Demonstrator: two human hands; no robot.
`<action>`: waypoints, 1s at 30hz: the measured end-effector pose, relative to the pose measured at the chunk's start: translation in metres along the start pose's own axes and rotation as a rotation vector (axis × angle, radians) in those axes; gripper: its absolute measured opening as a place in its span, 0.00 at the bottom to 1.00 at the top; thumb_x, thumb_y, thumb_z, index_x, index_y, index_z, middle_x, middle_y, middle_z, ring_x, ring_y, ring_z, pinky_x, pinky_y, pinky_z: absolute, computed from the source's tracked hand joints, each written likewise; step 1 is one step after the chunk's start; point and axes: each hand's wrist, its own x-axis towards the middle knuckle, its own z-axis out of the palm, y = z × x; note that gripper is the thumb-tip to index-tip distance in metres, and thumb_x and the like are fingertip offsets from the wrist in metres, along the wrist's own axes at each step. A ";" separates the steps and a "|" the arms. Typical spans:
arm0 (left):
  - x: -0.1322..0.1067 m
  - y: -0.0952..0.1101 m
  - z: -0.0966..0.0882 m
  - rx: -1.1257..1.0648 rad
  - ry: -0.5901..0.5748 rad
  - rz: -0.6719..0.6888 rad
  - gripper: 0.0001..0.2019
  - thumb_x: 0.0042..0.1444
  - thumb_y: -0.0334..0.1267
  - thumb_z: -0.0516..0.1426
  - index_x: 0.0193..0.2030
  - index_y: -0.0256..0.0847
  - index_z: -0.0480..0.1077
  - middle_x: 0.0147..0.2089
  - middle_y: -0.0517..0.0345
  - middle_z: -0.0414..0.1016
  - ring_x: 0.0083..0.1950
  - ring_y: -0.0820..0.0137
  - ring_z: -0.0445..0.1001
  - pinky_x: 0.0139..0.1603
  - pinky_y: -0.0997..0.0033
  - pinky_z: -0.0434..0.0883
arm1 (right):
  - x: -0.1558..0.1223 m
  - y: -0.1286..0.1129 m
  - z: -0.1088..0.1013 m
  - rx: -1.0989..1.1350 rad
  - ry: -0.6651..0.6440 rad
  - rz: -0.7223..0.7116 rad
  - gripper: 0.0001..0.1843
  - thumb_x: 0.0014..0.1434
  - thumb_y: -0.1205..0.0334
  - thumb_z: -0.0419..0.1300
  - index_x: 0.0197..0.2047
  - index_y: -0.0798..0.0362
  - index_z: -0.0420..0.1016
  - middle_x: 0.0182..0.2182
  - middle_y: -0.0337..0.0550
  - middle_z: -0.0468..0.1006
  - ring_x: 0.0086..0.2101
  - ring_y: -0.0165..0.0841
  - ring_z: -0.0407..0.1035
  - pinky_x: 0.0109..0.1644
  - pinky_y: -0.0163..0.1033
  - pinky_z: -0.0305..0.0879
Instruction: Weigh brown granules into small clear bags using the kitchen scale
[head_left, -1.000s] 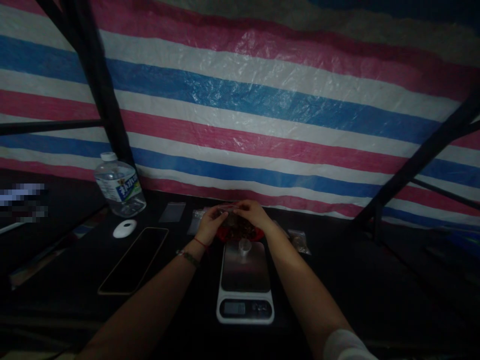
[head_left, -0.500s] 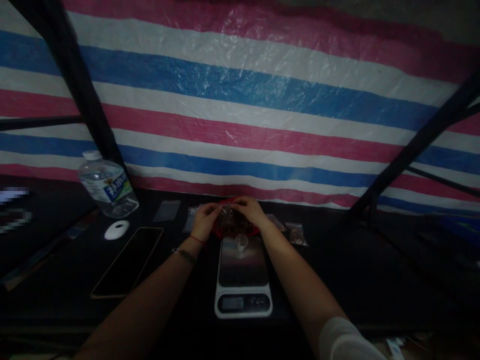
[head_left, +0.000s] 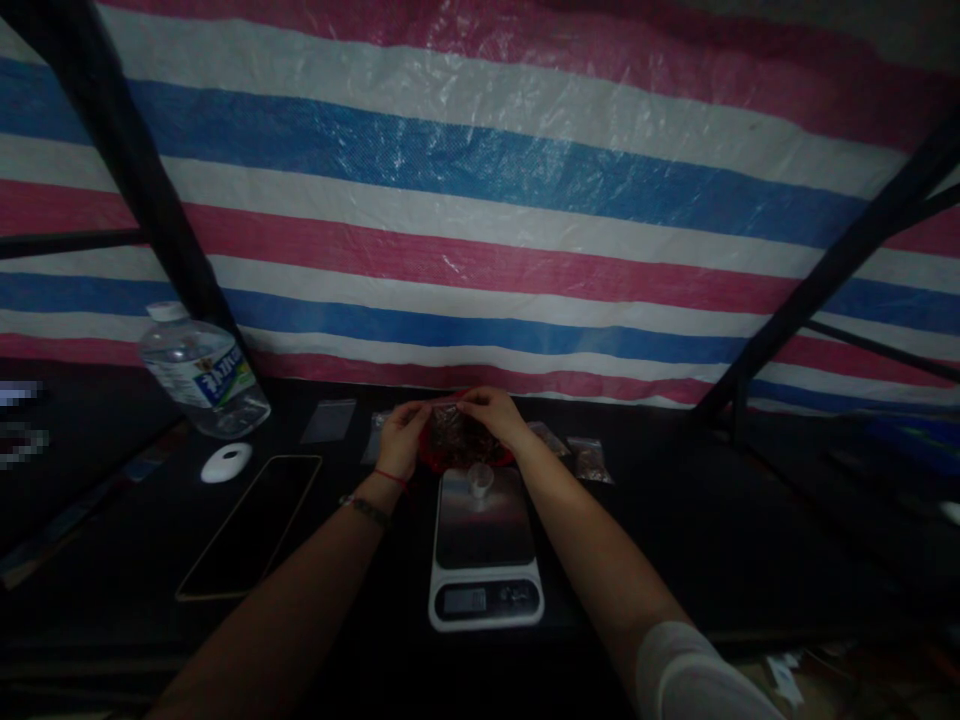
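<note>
My left hand [head_left: 401, 440] and my right hand [head_left: 491, 415] pinch the two ends of the top edge of a small clear zip bag [head_left: 448, 424]. The bag hangs upright with dark contents showing through it, though I cannot tell whether they are inside or behind. Around and beneath it is a red bag or container [head_left: 430, 458] with brown dried material, partly covered by my hands. Just nearer to me, a small clear cup [head_left: 480, 481] stands on the steel plate of a white kitchen scale [head_left: 486, 545]. The scale's display is too dim to read.
Right of my hands lie small filled bags [head_left: 589, 460]; to the left are flat clear bags [head_left: 328, 420]. Farther left are a phone [head_left: 251, 525], a white computer mouse [head_left: 226, 462] and a large plastic bottle [head_left: 206, 375]. Dark frame posts [head_left: 780, 310] slant before a striped sheet [head_left: 480, 230].
My fingers have spread slightly apart along the bag's top edge, which now shows as a straight line. The whole view has shifted a little; cup and scale stay in place.
</note>
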 end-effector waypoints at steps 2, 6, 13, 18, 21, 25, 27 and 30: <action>0.000 0.001 0.001 -0.021 0.000 -0.024 0.20 0.37 0.49 0.65 0.32 0.36 0.73 0.30 0.57 0.75 0.31 0.71 0.71 0.36 0.70 0.69 | 0.001 0.001 0.001 0.028 -0.005 0.003 0.12 0.51 0.54 0.63 0.32 0.54 0.79 0.31 0.41 0.79 0.33 0.33 0.72 0.38 0.36 0.64; 0.000 0.004 0.001 0.023 -0.005 -0.040 0.19 0.37 0.49 0.65 0.30 0.35 0.72 0.28 0.57 0.74 0.29 0.72 0.70 0.35 0.70 0.69 | 0.001 0.004 0.001 0.047 -0.011 0.035 0.13 0.51 0.53 0.63 0.33 0.54 0.79 0.30 0.41 0.79 0.32 0.33 0.71 0.37 0.35 0.64; -0.001 0.007 -0.001 0.117 -0.026 -0.040 0.20 0.39 0.50 0.65 0.31 0.34 0.74 0.29 0.55 0.75 0.30 0.70 0.71 0.36 0.70 0.68 | 0.000 0.006 0.002 0.010 0.026 0.051 0.12 0.51 0.55 0.62 0.31 0.55 0.79 0.27 0.39 0.78 0.29 0.31 0.69 0.36 0.34 0.62; 0.001 0.002 -0.002 0.107 -0.027 -0.056 0.21 0.38 0.52 0.65 0.31 0.34 0.75 0.31 0.52 0.77 0.31 0.69 0.72 0.36 0.70 0.69 | 0.001 0.005 0.003 -0.008 0.054 0.013 0.10 0.51 0.57 0.62 0.32 0.55 0.79 0.30 0.41 0.79 0.32 0.32 0.71 0.39 0.35 0.63; 0.001 0.001 -0.001 0.086 -0.020 -0.086 0.21 0.37 0.52 0.66 0.31 0.35 0.76 0.30 0.52 0.78 0.31 0.68 0.72 0.35 0.70 0.69 | 0.001 0.005 0.004 0.004 0.042 0.015 0.11 0.51 0.56 0.62 0.33 0.54 0.79 0.31 0.41 0.79 0.33 0.32 0.71 0.39 0.35 0.64; 0.000 0.001 0.000 0.102 -0.028 -0.074 0.20 0.37 0.52 0.65 0.29 0.36 0.76 0.28 0.53 0.77 0.29 0.69 0.72 0.33 0.70 0.69 | 0.000 0.006 0.004 -0.030 0.012 0.024 0.11 0.51 0.56 0.62 0.34 0.54 0.79 0.31 0.41 0.80 0.33 0.33 0.72 0.40 0.36 0.64; 0.000 0.001 0.000 0.123 -0.030 -0.057 0.19 0.37 0.52 0.65 0.28 0.36 0.76 0.28 0.54 0.77 0.29 0.69 0.72 0.32 0.71 0.68 | 0.000 0.006 0.003 -0.044 0.018 0.025 0.11 0.52 0.56 0.62 0.33 0.54 0.79 0.31 0.41 0.80 0.33 0.33 0.72 0.40 0.36 0.64; 0.000 0.002 0.000 0.125 -0.037 -0.045 0.19 0.37 0.52 0.65 0.29 0.37 0.76 0.29 0.54 0.78 0.30 0.68 0.72 0.33 0.70 0.69 | -0.001 0.005 0.003 -0.047 0.027 0.011 0.10 0.52 0.57 0.61 0.33 0.54 0.79 0.31 0.41 0.79 0.33 0.33 0.72 0.40 0.36 0.64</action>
